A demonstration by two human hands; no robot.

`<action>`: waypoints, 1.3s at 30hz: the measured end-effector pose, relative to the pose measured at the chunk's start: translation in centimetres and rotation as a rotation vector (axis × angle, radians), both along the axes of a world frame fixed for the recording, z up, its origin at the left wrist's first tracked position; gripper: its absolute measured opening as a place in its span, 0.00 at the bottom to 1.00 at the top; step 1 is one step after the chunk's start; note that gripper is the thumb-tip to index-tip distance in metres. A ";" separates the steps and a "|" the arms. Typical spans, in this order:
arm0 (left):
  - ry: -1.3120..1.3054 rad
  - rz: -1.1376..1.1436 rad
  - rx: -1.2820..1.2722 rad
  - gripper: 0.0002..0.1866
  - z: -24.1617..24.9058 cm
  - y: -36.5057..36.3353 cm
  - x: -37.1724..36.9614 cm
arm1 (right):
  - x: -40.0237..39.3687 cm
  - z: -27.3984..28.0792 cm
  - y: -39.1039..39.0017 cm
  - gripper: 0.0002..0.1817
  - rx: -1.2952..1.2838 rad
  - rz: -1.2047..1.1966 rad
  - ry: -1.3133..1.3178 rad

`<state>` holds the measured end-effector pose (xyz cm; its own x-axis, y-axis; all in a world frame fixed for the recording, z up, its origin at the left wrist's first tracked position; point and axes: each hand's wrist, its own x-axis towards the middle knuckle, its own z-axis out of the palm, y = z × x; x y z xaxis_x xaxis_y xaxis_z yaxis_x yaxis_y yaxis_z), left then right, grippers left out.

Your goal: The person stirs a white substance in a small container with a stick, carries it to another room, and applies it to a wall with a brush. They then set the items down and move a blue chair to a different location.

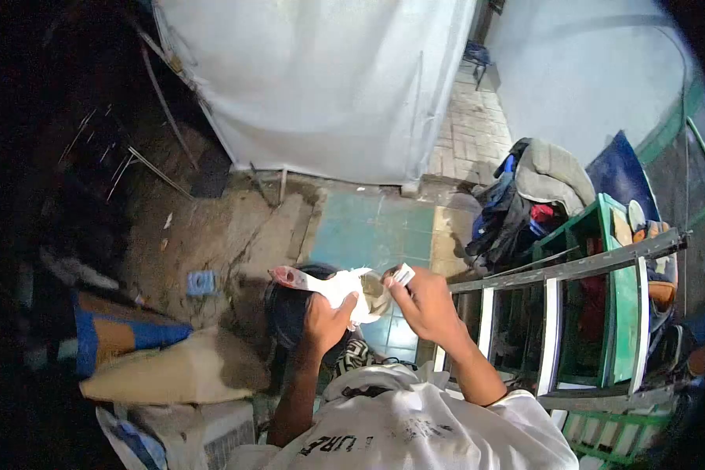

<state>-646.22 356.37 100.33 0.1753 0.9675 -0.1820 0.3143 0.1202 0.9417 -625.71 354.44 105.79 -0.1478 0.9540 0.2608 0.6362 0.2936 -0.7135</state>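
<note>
My left hand (329, 319) is closed around a white, brush-shaped tool (338, 291) whose reddish handle end, with a hole in it, points left. The white part is overexposed, so its exact kind does not show. In my right hand (427, 304), thumb and fingers pinch a small flat white piece (403, 274) with dark marks. A pale, round-edged thing (375, 296) lies between the two hands, at the tool's right end. Below my left hand stands a dark round bucket (278, 313), partly hidden by the hand and forearm.
A ladder (552, 337) leans at right, before a green shelf unit (603, 227) and heaped clothes (517, 196). A white sheet (313, 86) hangs ahead above teal floor tiles (360, 223). Cardboard (180, 368) and a small blue item (201, 283) lie at left.
</note>
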 end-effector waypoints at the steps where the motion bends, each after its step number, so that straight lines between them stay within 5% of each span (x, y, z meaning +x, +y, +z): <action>1: -0.008 -0.023 0.007 0.19 0.3 1.5 0.1 | -0.2 0.3 1.0 0.13 0.007 -0.023 -0.008; 3: 0.005 -0.054 0.178 0.18 0.5 4.1 0.8 | 0.0 0.7 2.7 0.11 -0.015 -0.063 -0.207; 9: -0.076 -0.221 0.158 0.23 -1.1 12.2 4.5 | 2.6 0.6 8.0 0.11 0.047 -0.207 -0.056; 12: -0.076 -0.274 0.248 0.19 -1.4 15.6 7.0 | 4.7 0.7 9.6 0.12 -0.123 -0.245 -0.081; 17: -0.033 -0.409 0.221 0.20 -2.0 20.0 11.9 | 8.4 -0.4 13.4 0.12 0.043 -0.436 -0.176; 23: 0.034 -0.486 0.359 0.19 -1.9 25.3 20.0 | 16.8 0.7 17.6 0.15 -0.056 -0.462 -0.218; 27: -0.002 -0.530 0.349 0.17 0.4 27.1 25.5 | 21.6 1.5 19.0 0.15 0.068 -0.433 -0.063; 32: -0.024 -0.725 0.332 0.17 -0.4 30.7 32.5 | 28.6 0.6 20.2 0.13 0.025 -0.677 -0.335; 36: -0.054 -0.746 0.299 0.20 -0.5 32.3 37.4 | 31.2 1.0 21.4 0.11 0.101 -0.634 -0.093; 39: -0.027 -0.774 0.238 0.18 -0.4 34.0 40.1 | 33.5 1.2 22.3 0.10 0.042 -0.773 -0.207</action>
